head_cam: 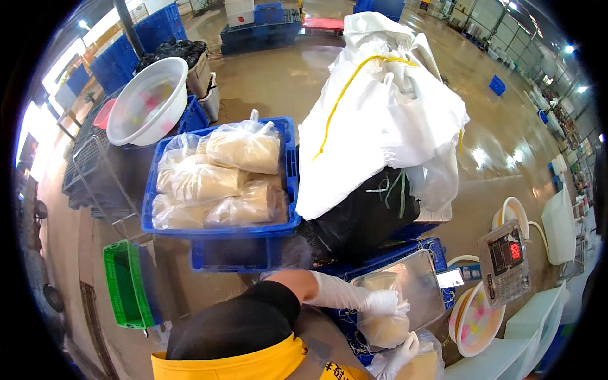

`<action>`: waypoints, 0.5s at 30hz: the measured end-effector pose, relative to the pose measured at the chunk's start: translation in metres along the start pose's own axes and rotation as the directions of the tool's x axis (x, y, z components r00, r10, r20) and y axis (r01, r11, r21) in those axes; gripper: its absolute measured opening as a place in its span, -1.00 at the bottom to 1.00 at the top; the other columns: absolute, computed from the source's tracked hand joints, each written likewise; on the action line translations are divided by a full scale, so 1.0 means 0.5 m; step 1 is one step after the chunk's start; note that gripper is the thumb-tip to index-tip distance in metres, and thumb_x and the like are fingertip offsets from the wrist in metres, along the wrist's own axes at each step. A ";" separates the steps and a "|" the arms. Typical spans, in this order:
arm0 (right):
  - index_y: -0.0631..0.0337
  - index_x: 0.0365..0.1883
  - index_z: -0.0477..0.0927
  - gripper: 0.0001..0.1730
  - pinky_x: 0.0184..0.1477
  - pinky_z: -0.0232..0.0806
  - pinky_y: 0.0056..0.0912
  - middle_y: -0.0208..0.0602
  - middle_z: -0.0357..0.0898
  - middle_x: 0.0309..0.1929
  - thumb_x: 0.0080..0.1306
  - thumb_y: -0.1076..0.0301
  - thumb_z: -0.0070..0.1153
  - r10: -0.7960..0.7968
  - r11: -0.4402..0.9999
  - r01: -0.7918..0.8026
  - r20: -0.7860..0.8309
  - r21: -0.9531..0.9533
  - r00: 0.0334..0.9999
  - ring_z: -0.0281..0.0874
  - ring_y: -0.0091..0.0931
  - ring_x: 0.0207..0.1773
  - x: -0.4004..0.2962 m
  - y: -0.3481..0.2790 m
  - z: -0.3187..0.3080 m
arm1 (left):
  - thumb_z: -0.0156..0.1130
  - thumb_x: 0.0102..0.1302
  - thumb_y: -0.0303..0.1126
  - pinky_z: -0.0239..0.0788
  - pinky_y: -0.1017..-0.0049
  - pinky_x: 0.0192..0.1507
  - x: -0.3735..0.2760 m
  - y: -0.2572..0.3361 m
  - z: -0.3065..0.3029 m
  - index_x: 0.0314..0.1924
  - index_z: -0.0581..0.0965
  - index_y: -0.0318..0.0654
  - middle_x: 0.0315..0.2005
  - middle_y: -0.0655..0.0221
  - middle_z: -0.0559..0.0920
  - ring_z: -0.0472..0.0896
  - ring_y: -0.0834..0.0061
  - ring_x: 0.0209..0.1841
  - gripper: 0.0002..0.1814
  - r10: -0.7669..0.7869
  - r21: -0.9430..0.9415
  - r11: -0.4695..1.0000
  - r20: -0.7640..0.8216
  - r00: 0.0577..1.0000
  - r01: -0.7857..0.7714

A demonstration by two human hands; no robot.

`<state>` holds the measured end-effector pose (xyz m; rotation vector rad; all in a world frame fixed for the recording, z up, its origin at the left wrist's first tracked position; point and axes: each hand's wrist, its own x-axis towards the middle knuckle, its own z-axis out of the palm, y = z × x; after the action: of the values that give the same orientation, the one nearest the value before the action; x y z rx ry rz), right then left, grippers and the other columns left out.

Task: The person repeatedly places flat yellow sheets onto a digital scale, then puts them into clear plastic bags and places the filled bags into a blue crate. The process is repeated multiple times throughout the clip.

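My left hand (384, 302), in a white glove and sleeve cover, grips the gathered plastic of a clear bag (384, 329) of pale, beige contents. This bag rests partly on the metal tray (420, 289) of a scale. Close below, my right hand (403, 355), also in a white glove, touches the plastic between that bag and another filled clear bag (420, 366) at the bottom edge; its grip is unclear. The scale's display (506, 256) shows lit red digits on the right.
A blue crate (221, 232) holds several similar bags. Beside it stand a large white woven sack (375, 118) with yellow cord and a black bag (365, 209). A green crate (127, 285) is at left, a white basin (147, 102) behind, and another basin (479, 323) at right.
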<state>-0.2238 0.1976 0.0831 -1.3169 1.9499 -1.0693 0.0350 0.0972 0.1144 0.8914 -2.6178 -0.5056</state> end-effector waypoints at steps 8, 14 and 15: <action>0.37 0.02 0.55 -0.69 0.07 0.41 -0.39 -0.23 0.61 -0.10 0.51 0.31 -0.07 0.251 0.893 -0.254 0.059 0.371 0.966 0.55 -0.43 -0.04 -0.021 -0.070 0.042 | 0.21 0.16 -0.40 0.47 0.29 -0.15 -0.302 -0.029 -0.269 -0.17 0.69 0.03 -0.32 0.25 0.71 0.66 0.27 -0.21 -0.76 -0.473 -0.481 0.784 -0.057 0.879 0.391; 0.39 -0.02 0.63 -0.69 0.16 0.37 -0.37 -0.18 0.67 -0.03 0.47 0.34 -0.02 0.054 0.998 -0.058 0.133 0.031 0.990 0.58 -0.42 0.04 -0.005 -0.091 0.105 | 0.26 0.01 -0.52 0.48 0.45 -0.30 -0.602 -0.047 -0.474 -0.15 0.73 -0.02 -0.44 0.29 0.71 0.67 0.46 -0.39 -0.64 -0.801 -0.286 0.519 -0.493 0.340 0.805; 0.40 -0.03 0.63 -0.69 0.17 0.37 -0.37 -0.18 0.67 -0.02 0.46 0.35 -0.01 0.048 0.996 -0.058 0.150 0.061 0.987 0.58 -0.42 0.05 -0.001 -0.094 0.126 | 0.21 0.06 -0.55 0.42 0.57 -0.36 -0.639 -0.064 -0.465 -0.10 0.72 -0.04 -0.48 0.36 0.71 0.60 0.67 -0.45 -0.61 -0.831 -0.513 0.430 -0.546 0.104 0.743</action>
<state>-0.1507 0.1690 0.0894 -1.2650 1.8151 -0.9719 0.3875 0.2237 0.2448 1.9630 -1.0985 -0.3551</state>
